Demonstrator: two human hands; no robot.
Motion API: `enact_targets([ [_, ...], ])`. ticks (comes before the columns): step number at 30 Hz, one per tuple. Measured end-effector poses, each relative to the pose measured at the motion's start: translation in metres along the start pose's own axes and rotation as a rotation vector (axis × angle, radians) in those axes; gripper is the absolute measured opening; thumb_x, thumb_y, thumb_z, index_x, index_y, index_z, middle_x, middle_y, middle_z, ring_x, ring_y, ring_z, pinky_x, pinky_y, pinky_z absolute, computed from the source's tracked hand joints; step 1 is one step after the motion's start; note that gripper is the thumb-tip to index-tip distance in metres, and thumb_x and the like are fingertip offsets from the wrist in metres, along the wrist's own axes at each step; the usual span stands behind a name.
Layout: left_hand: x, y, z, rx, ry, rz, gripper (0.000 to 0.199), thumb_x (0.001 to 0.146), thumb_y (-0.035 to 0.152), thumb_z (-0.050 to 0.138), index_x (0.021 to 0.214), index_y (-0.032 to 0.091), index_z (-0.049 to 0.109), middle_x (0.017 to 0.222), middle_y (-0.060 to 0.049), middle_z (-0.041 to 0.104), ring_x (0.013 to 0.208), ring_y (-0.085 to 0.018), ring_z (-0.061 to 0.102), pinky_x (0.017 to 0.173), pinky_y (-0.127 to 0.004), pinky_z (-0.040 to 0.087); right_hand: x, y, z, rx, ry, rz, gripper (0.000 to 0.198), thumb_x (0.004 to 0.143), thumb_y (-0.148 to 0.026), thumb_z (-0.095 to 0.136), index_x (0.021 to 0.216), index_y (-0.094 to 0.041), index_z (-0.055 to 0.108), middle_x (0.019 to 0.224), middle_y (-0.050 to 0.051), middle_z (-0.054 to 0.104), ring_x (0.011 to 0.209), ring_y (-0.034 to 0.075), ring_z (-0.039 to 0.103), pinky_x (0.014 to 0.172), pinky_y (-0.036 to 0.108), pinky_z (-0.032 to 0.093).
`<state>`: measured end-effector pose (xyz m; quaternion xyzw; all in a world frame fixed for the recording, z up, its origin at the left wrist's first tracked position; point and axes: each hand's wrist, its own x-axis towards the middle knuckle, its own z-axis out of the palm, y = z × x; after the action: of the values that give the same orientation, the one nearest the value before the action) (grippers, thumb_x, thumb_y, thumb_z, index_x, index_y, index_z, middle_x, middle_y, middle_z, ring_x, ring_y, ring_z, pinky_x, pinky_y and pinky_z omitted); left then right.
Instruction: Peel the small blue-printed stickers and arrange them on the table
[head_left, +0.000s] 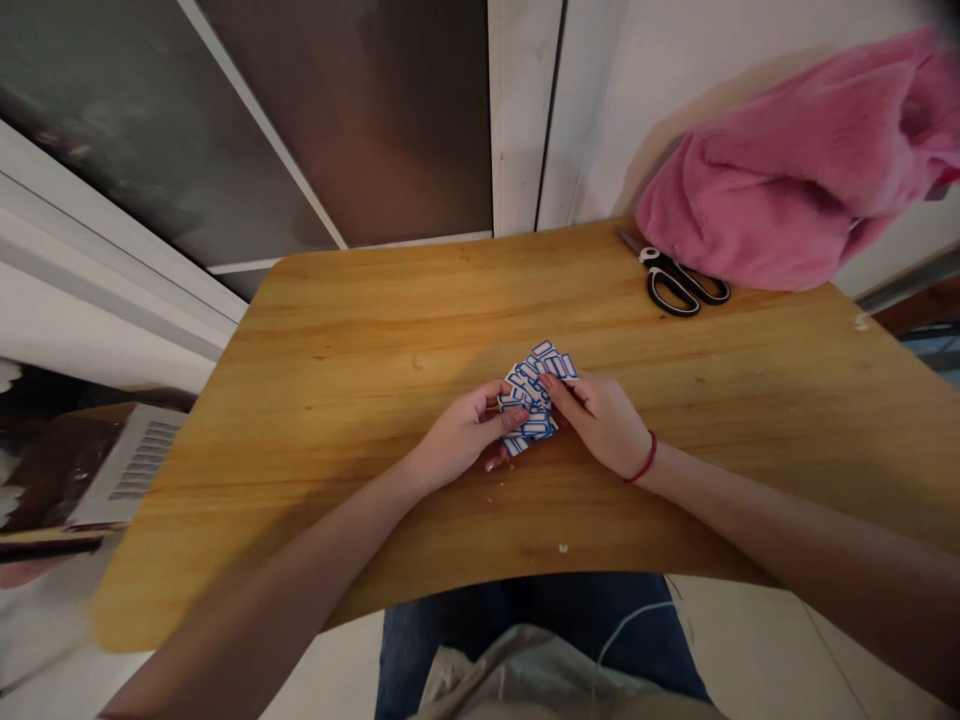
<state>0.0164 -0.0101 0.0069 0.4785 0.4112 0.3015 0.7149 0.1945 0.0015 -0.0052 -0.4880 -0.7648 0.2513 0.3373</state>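
Inward, both grips [459, 434] [616, 428], thumbs [514, 419] uppermost

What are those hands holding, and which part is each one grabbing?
A bunch of small blue-and-white pieces. The left hand grips its lower left side; the right hand holds its upper right side.

One head-worn camera looks forward and steeply down across the round-cornered, yellow-brown wooden surface [375, 330], close above the bare left hand [459, 428] and bare right hand [613, 425], from blue denim-clad legs [405, 650] to dark, white-framed panes [420, 120].
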Motion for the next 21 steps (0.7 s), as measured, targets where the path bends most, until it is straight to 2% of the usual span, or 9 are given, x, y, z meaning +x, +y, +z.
enact_targets([
  [4, -0.003, 0.004, -0.002, 0.038, 0.071, 0.021, 0.026, 0.076, 0.038, 0.064, 0.077, 0.018, 0.048, 0.058, 0.006, 0.050, 0.038, -0.003, 0.039, 0.031, -0.014, 0.031, 0.005, 0.007, -0.005, -0.037, 0.069, 0.061, 0.045, 0.093, -0.040, 0.037, 0.054, -0.019, 0.040, 0.049, -0.002, 0.043, 0.049, 0.009, 0.040, 0.050, 0.024, 0.028],
  [6, -0.004, 0.006, -0.005, 0.062, 0.126, 0.041, 0.026, 0.077, 0.039, 0.062, 0.075, 0.018, 0.047, 0.056, 0.007, 0.048, 0.036, -0.003, 0.036, 0.031, -0.014, 0.028, 0.007, 0.008, -0.007, -0.033, 0.060, 0.074, 0.045, 0.093, -0.041, 0.037, 0.054, -0.019, 0.040, 0.049, -0.002, 0.043, 0.049, 0.009, 0.040, 0.050, 0.024, 0.028],
  [9, -0.005, 0.009, -0.008, 0.127, 0.221, 0.067, 0.026, 0.079, 0.041, 0.059, 0.074, 0.018, 0.047, 0.053, 0.009, 0.043, 0.035, -0.002, 0.030, 0.031, -0.014, 0.024, 0.006, 0.006, -0.007, 0.004, -0.084, 0.018, 0.046, 0.093, -0.043, 0.035, 0.055, -0.018, 0.040, 0.049, -0.002, 0.043, 0.048, 0.009, 0.039, 0.049, 0.024, 0.027],
  [14, -0.004, 0.009, -0.010, 0.290, 0.300, 0.243, 0.029, 0.077, 0.041, 0.061, 0.067, 0.016, 0.050, 0.057, 0.006, 0.044, 0.050, -0.004, 0.040, 0.044, -0.016, 0.031, -0.005, -0.005, -0.005, 0.159, -0.469, -0.025, 0.049, 0.094, -0.047, 0.029, 0.056, -0.018, 0.040, 0.048, -0.004, 0.038, 0.043, 0.006, 0.032, 0.044, 0.022, 0.024],
  [18, -0.003, 0.005, -0.012, 0.348, 0.253, 0.233, 0.031, 0.077, 0.043, 0.062, 0.067, 0.017, 0.048, 0.055, 0.007, 0.041, 0.048, -0.005, 0.036, 0.043, -0.016, 0.027, -0.009, -0.008, -0.005, 0.283, -0.568, 0.032, 0.052, 0.092, -0.053, 0.029, 0.056, -0.017, 0.040, 0.049, -0.004, 0.039, 0.044, 0.005, 0.033, 0.044, 0.020, 0.026],
  [21, -0.002, 0.004, -0.011, 0.259, 0.178, 0.193, 0.032, 0.077, 0.044, 0.061, 0.069, 0.017, 0.048, 0.056, 0.006, 0.043, 0.049, -0.005, 0.038, 0.044, -0.016, 0.029, -0.008, -0.006, -0.005, 0.321, -0.578, 0.079, 0.053, 0.090, -0.058, 0.030, 0.058, -0.017, 0.042, 0.050, -0.004, 0.041, 0.045, 0.006, 0.034, 0.045, 0.020, 0.027],
])
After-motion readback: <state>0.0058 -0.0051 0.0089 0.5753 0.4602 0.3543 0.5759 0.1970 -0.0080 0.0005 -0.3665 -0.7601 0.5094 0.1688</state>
